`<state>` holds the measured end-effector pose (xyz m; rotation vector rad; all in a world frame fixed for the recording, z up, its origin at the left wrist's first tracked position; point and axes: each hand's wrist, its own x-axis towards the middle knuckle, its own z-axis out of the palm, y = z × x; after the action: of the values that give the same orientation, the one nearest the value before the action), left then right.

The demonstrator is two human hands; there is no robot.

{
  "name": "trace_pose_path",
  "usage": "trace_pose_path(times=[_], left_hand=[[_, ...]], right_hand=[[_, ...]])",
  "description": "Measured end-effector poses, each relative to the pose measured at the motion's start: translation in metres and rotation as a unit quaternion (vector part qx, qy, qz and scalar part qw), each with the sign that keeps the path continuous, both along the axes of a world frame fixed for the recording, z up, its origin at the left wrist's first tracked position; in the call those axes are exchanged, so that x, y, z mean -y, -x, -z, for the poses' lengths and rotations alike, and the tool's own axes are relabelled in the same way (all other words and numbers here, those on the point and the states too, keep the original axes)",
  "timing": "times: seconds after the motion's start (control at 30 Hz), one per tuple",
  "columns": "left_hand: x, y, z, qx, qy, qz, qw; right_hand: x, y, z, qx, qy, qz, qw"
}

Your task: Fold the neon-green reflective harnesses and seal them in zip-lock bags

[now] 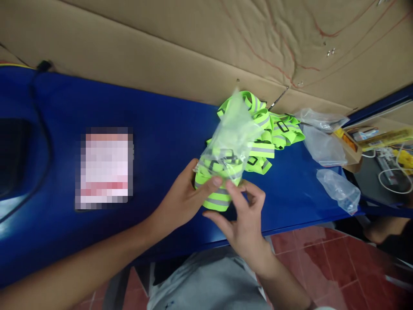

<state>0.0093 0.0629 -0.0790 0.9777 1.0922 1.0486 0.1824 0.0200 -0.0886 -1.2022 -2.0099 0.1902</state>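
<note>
A clear plastic bag (222, 129) holds a folded neon-yellow reflective strap (217, 201) with grey stripes and black buckles. My left hand (190, 196) grips the bag from the left, its thumb pressed over the strap. From the right, my right hand (247, 215) holds the lower end, index finger on the front and thumb at the bottom edge; its other fingers are curled. The bag's upper part stands up loose and crumpled. Behind it on the blue table lies a heap of similar reflective straps (285, 131), partly covered by the bag.
To the left are a phone-like device (105, 168) with a blurred-out screen, a black cable (43, 120) and a dark object (13, 155). Plastic bags (338, 189) lie to the right, near a cardboard box (350, 148). A brown-covered wall (145, 56) borders the blue table (164, 142).
</note>
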Motion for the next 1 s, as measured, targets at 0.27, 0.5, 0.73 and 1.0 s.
trace_pose_path(times=[0.27, 0.5, 0.73, 1.0], left_hand=[[0.004, -0.004, -0.006, 0.040, 0.027, 0.069, 0.996], [0.006, 0.000, 0.002, -0.052, -0.028, 0.065, 0.996], [0.009, 0.008, -0.004, -0.438, -0.401, 0.014, 0.804], [0.017, 0.032, -0.061, -0.484, -0.599, -0.007, 0.638]], right_hand=[[-0.013, -0.029, -0.015, 0.084, 0.004, -0.038, 0.996], [-0.021, -0.029, -0.010, 0.148, -0.015, -0.029, 0.988], [-0.030, -0.038, -0.020, 0.217, -0.063, -0.068, 0.972], [-0.044, -0.063, -0.067, -0.014, 0.090, -0.223, 0.971]])
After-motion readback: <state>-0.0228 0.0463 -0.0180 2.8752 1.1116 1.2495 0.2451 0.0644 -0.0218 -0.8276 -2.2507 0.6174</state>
